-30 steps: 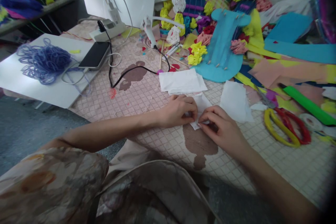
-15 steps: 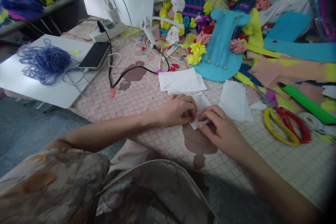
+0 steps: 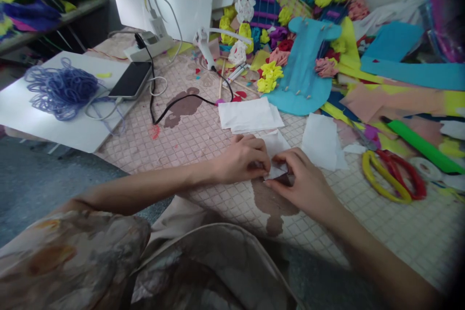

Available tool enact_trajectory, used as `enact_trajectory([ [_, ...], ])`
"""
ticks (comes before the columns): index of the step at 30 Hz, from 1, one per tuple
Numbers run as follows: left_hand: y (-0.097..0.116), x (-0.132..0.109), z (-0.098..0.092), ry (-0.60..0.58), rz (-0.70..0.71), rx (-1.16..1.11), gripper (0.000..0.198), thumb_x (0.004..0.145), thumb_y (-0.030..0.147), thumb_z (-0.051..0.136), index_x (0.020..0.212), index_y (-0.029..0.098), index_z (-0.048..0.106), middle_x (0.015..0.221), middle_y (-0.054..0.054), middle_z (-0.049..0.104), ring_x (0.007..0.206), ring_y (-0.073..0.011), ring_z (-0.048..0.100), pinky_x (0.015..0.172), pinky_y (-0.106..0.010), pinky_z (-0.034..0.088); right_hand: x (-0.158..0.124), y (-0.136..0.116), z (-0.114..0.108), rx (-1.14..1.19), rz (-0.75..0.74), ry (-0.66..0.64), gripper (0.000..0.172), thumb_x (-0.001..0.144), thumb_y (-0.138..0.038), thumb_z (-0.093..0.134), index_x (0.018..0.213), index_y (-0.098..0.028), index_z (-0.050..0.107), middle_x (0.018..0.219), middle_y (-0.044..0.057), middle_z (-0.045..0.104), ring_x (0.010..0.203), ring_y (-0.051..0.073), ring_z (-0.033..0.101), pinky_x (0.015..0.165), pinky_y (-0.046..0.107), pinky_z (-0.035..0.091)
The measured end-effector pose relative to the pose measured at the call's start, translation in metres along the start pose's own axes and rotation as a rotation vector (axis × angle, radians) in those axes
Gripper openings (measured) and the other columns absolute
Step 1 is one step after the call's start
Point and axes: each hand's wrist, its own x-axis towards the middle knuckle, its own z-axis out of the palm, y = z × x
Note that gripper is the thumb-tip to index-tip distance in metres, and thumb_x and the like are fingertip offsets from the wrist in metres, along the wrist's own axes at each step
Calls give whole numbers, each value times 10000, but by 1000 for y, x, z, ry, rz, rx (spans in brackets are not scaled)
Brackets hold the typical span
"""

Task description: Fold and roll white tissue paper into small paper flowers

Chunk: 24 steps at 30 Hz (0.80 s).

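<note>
Between my hands a small piece of white paper (image 3: 276,141) lies on the tiled-pattern tabletop, its near edge folded or bunched. My left hand (image 3: 250,157) grips that near edge from the left, fingers bent and closed. From the right, my right hand (image 3: 298,174) holds the same edge between thumb and fingers, partly covering it. Just beyond, a stack of white paper strips (image 3: 249,114) lies flat. More white sheets (image 3: 321,140) rest to the right of my right hand.
Scissors with yellow and red handles (image 3: 394,177) and a green cutter (image 3: 423,145) lie at right. Behind are a blue paper cutout (image 3: 303,68) and a hot glue gun (image 3: 205,48) with a black cord. At left sit a phone (image 3: 131,80) and tangled purple cord (image 3: 61,88).
My right thumb has shifted left and down under the paper's near edge, and my left fingers have closed further on it. The view has tilted slightly.
</note>
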Motion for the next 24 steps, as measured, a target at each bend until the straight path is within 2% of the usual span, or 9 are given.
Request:
enact_trajectory([
  [7, 0, 2, 3, -44, -15, 7, 77, 822, 267, 619, 859, 208, 653, 964, -10, 611, 978, -174, 498, 840, -330, 280, -2, 11, -16, 232, -40, -120, 34, 819, -197, 577, 842, -221, 571, 981, 52, 514, 808, 178, 555, 608, 288, 491],
  [13, 5, 3, 6, -26, -73, 46, 130, 825, 323, 608, 827, 196, 636, 938, -19, 607, 947, -188, 493, 835, -341, 274, -3, 13, -22, 342, -61, -228, 82, 833, -146, 523, 813, -211, 569, 1013, 57, 498, 791, 157, 550, 601, 269, 494],
  [18, 10, 2, 11, -8, -98, 96, 255, 745, 412, 682, 856, 191, 617, 967, -35, 587, 960, -214, 476, 819, -348, 271, -1, 12, -20, 264, -58, -180, 59, 838, -161, 535, 819, -211, 559, 962, 48, 527, 754, 154, 541, 583, 268, 460],
  [24, 10, 1, 9, -19, -98, 73, 266, 735, 420, 689, 864, 198, 619, 983, -33, 587, 981, -217, 475, 824, -343, 276, 3, 3, -12, 185, -48, -67, 84, 844, -175, 528, 771, -212, 545, 872, 31, 540, 730, 161, 555, 596, 283, 449],
])
